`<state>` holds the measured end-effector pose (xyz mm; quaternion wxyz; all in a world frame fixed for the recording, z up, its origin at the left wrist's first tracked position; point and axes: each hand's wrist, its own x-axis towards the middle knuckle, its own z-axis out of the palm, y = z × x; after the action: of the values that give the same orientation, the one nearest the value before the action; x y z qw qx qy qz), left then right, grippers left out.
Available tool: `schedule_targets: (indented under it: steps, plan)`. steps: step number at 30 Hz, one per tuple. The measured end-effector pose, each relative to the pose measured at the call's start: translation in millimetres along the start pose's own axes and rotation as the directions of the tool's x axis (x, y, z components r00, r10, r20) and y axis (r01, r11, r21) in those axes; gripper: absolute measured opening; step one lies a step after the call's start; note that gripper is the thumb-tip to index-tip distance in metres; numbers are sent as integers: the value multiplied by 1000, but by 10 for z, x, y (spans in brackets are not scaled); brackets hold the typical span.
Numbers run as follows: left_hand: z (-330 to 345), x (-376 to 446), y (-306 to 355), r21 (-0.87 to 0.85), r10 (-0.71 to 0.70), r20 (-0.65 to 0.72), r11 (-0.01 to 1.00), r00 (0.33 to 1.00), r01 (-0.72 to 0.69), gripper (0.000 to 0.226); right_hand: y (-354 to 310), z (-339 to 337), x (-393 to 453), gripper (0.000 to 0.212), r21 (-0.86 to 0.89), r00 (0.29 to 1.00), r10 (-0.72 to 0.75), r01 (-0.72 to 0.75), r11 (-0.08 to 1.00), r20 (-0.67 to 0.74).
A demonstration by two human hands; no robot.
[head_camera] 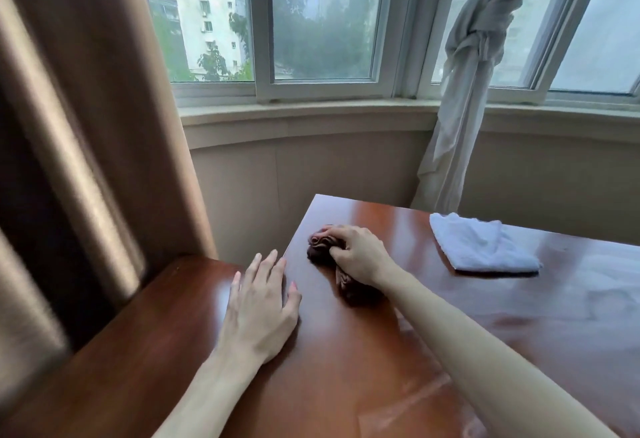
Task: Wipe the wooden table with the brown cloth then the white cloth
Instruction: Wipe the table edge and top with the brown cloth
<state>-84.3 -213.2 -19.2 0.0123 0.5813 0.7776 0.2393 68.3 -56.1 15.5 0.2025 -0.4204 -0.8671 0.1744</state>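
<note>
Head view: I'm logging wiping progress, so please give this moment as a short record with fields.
surface: wooden table
right hand: grips the bunched brown cloth against the table
left hand: flat on the table, fingers straight
white cloth: lies folded at the far right, untouched
stage: brown-cloth wipe

1 view only, from a head-worn wide-angle camera looking forward and down across the table (398, 351), which fills the lower half of the frame. Both forearms enter from the bottom edge, close to the lens. The window (322, 21) spans the top, the curtain (79, 125) the left.
</note>
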Motion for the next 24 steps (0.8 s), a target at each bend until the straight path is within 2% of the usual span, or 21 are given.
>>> schedule_targets:
  steps: [6,11,15,19,21,24]
  plan:
    - [95,72,-31,15,-56,7,998,998,56,85,397,115,1297,38,-21,986,139,-142,990,-87]
    - [76,97,-51,7,-60,54,998,997,60,84,396,197,1676,36,-58,979,176,-183,981,-103]
    - [28,61,-31,-12,-44,60,999,997,45,72,153,247,1332,38,-100,993,78,-86,991,-87]
    - [-113,-23,1,-75,32,-92,996,995,-39,61,-378,375,615,41,-38,993,-117,118,992,25]
    - [-266,-119,27,-163,15,-177,986,984,-45,52,-632,446,176,45,9,980,-186,186,983,71]
    - [-587,-341,13,-194,13,-207,979,978,-54,47,-961,531,-472,39,43,963,-260,257,965,71]
